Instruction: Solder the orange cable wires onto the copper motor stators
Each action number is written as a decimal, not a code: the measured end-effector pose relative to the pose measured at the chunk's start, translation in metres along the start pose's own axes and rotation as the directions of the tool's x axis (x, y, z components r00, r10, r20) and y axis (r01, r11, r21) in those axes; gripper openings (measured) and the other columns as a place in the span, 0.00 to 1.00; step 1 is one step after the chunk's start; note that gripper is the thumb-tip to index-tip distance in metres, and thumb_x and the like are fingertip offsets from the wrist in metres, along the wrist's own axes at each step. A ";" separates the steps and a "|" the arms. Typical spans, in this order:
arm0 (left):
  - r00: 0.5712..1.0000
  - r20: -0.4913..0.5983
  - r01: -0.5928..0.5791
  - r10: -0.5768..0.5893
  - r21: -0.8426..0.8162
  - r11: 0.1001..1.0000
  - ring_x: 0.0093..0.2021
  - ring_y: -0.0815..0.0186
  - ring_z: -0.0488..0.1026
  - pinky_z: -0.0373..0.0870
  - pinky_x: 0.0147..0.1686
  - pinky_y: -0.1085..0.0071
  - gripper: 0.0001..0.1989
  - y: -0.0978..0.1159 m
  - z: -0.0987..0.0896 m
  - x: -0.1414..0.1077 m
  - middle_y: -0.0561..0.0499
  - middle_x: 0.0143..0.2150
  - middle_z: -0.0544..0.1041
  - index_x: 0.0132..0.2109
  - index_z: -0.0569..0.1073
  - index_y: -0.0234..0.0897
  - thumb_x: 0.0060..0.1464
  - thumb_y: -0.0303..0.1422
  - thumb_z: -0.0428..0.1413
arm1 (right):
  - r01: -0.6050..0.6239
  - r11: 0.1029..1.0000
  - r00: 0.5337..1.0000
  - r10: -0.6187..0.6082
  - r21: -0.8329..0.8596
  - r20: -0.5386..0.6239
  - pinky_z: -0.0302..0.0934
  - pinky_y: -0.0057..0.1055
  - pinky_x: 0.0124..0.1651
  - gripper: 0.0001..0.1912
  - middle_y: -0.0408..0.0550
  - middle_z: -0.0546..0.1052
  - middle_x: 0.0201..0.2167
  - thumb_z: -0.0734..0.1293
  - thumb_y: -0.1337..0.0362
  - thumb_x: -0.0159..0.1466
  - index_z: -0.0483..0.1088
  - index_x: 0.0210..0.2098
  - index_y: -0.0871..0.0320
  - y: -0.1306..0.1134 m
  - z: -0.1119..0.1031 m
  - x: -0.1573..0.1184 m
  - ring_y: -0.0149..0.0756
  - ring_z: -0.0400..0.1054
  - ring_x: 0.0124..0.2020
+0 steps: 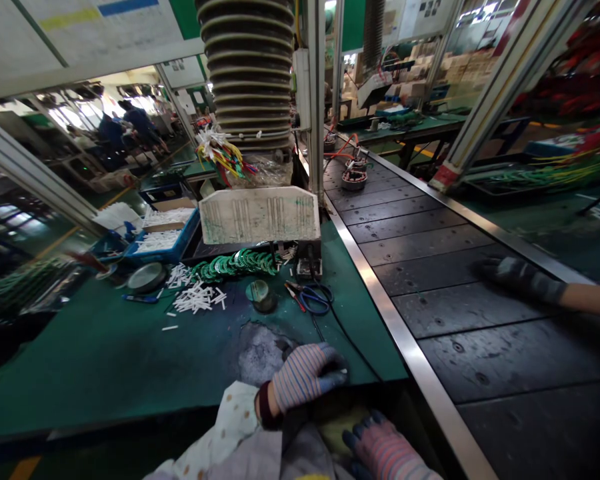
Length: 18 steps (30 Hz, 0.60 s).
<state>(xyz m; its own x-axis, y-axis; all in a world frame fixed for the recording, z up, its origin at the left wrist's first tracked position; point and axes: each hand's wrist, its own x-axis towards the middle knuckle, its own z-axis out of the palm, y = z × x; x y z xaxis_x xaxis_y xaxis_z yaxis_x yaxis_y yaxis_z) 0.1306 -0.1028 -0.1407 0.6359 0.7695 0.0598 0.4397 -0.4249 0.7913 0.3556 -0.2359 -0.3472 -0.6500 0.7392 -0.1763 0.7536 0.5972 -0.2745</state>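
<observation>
My left hand point(307, 377), in a striped glove with blue fingertips, rests at the front edge of the green table point(130, 367). Its fingers are curled together, with a small pale tip showing by them; what they hold is too small to make out. Lower and to the right, below the table edge, is my right hand point(383, 447) in a pink striped glove, its fingers dark and partly hidden. Just beyond my left hand lie a worn grey patch point(263, 350), blue-handled scissors point(315, 300), red-handled pliers point(296, 298) and a small round tin point(261, 295).
A conveyor point(440, 280) runs along the right, carrying a wound part point(354, 175). Another person's gloved hand point(523, 279) reaches over it. White tubes point(197, 298), green rings point(235, 265), a blue bin point(163, 243) and a black cable point(350, 337) are on the table.
</observation>
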 end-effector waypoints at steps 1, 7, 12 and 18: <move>1.000 0.003 0.008 -0.008 -0.001 1.000 0.45 0.58 0.80 0.71 0.47 0.66 0.16 0.000 0.000 0.000 0.48 0.45 0.84 0.51 0.83 0.39 0.73 0.47 0.61 | -0.009 1.000 1.000 0.009 0.000 0.019 0.81 0.71 0.55 0.21 0.60 0.89 0.40 0.77 0.59 0.57 0.88 0.50 0.48 -0.002 -0.001 0.001 0.64 0.87 0.43; 1.000 -0.001 0.008 -0.008 -0.024 1.000 0.45 0.58 0.80 0.70 0.47 0.67 0.14 0.002 -0.001 0.001 0.48 0.45 0.84 0.50 0.83 0.39 0.71 0.45 0.62 | -0.061 0.998 0.973 0.057 0.014 0.224 0.76 0.73 0.65 0.30 0.61 0.88 0.51 0.75 0.64 0.55 0.86 0.57 0.47 -0.007 -0.027 0.002 0.69 0.85 0.53; 1.000 -0.014 -0.016 0.015 -0.039 0.999 0.45 0.58 0.80 0.69 0.47 0.67 0.13 0.002 -0.001 0.001 0.48 0.45 0.84 0.50 0.82 0.39 0.72 0.44 0.62 | -0.089 0.996 0.974 0.083 0.017 0.210 0.79 0.68 0.63 0.29 0.57 0.89 0.51 0.74 0.65 0.55 0.86 0.56 0.45 -0.011 -0.042 0.001 0.67 0.86 0.54; 0.999 -0.024 -0.025 0.024 -0.032 0.999 0.45 0.59 0.80 0.69 0.46 0.67 0.14 0.000 0.000 0.000 0.48 0.44 0.84 0.51 0.83 0.39 0.73 0.45 0.62 | -0.065 0.998 0.968 0.062 0.004 0.243 0.75 0.68 0.67 0.33 0.59 0.89 0.51 0.73 0.64 0.55 0.85 0.61 0.46 -0.012 -0.041 -0.001 0.66 0.86 0.55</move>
<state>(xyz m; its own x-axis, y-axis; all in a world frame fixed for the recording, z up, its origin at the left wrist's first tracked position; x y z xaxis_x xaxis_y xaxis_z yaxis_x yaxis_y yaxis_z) 0.1307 -0.1030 -0.1413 0.6308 0.7703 0.0932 0.4036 -0.4283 0.8085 0.3518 -0.2310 -0.3048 -0.6059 0.6774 -0.4173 0.7941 0.5464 -0.2661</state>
